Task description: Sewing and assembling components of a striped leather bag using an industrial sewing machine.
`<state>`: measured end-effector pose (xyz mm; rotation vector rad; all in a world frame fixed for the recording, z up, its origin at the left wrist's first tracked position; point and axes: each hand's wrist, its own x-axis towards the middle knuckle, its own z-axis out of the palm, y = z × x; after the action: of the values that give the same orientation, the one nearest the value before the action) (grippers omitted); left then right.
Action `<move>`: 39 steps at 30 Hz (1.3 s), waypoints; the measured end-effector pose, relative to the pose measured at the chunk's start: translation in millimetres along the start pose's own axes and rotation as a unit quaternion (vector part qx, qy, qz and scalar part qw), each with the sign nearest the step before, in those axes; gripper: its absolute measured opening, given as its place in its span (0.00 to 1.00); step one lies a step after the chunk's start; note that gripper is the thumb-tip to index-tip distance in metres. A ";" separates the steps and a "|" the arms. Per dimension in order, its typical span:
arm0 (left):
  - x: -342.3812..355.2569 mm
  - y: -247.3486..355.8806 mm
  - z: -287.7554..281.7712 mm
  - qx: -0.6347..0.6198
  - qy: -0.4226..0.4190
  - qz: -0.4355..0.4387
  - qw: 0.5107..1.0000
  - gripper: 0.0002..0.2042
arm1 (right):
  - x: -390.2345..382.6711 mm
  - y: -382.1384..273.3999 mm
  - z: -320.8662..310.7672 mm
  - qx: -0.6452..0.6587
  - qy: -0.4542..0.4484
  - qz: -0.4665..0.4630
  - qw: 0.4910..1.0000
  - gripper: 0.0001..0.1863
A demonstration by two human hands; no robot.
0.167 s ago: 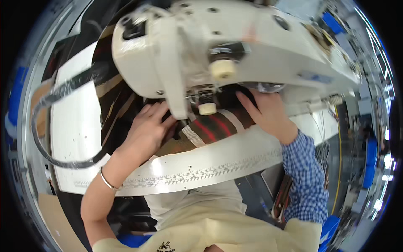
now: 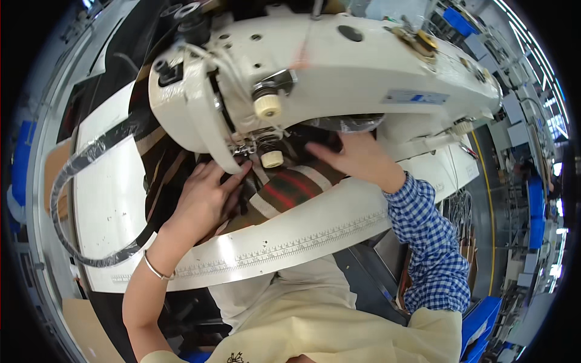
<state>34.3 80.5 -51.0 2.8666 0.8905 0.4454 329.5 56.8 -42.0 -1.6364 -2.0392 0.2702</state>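
Observation:
A brown plaid cloth (image 2: 293, 189) with red, dark and whitish stripes lies under the head of a white sewing machine (image 2: 327, 75). My left hand (image 2: 206, 196) rests on the cloth just left of the presser foot (image 2: 244, 150), its fingers stretched and lying flat, the index tip close to the foot. On the right, my right hand (image 2: 366, 158) reaches beneath the machine's arm, with its thumb stretched left over the cloth. The other fingers of that hand are partly hidden by the machine arm. Neither hand visibly grips anything.
A white table (image 2: 302, 245) with a printed ruler scale runs along the near edge. At the left, a dark plastic-wrapped cable (image 2: 60, 181) loops over the table. Blue bins (image 2: 481, 327) stand low at the right, and a yellow floor line (image 2: 491, 224) runs beyond the table.
The view has shifted, so the machine and cloth sit further left in the picture. My right hand appears slightly nearer the needle area; my left stays on the cloth by the foot.

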 end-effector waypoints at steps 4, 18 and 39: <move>0.3 3.2 1.4 0.021 -0.016 -0.004 1.000 0.25 | 5.4 -9.3 1.1 0.336 0.014 0.100 0.936 0.24; 10.5 7.3 -3.1 0.043 -0.067 0.005 0.997 0.30 | 107.3 66.8 76.6 0.741 0.315 0.121 0.581 0.18; -71.1 86.3 -18.9 0.171 0.036 0.055 0.983 0.15 | -82.4 -71.7 24.1 -0.097 0.009 -0.375 0.922 0.11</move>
<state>19.0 -30.7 -34.3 3.2449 0.9020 0.4478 268.3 -36.4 -51.4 -0.8270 -2.5596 -0.2267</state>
